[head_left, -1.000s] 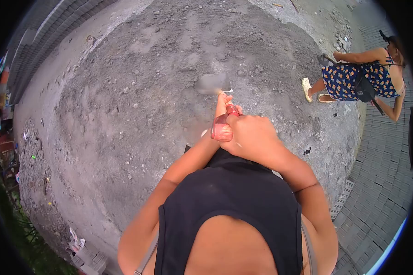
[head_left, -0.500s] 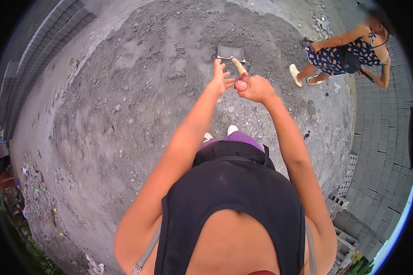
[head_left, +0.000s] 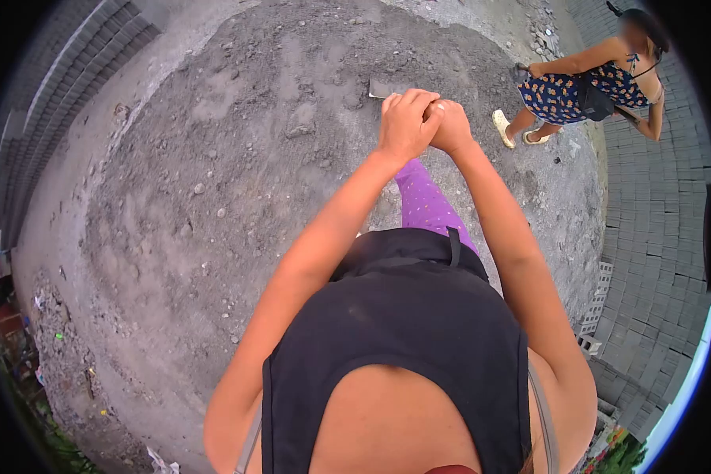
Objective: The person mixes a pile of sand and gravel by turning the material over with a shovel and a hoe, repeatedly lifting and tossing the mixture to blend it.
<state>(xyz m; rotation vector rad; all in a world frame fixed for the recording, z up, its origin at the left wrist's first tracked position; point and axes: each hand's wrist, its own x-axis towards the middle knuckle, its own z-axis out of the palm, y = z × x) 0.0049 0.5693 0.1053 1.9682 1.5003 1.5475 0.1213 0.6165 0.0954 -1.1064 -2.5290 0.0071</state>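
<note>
The fingers of the left hand (head_left: pixel 408 122) curved over and against the right hand (head_left: pixel 450 126), which was curled into a fist. The right seemed to hold the end of a shovel (head_left: pixel 378 88) handle, though the handle itself was hidden; whether the left gripped it too, I cannot tell. Just beyond the left fingertips, toward the far edge of the gravel bed (head_left: pixel 205 158), a corner of the shovel's flat grey blade showed, with a thin pale rim.

The step in hand looked like setting both hands together at the handle top. Pushing the blade would call for both palms steady and the weight behind them.

A leg in dotted purple leggings (head_left: pixel 430 201) reached forward under the hands, its foot out of sight. Nearer lay the smooth black top (head_left: pixel 395 316). The gravel was powdery and lumpy, flecked with pale stones. By its right edge stood a co-worker (head_left: pixel 592 87) in a flowered dress and pale clogs (head_left: pixel 503 129); beyond, rows of rectangular grey blocks (head_left: pixel 656 221).
</note>
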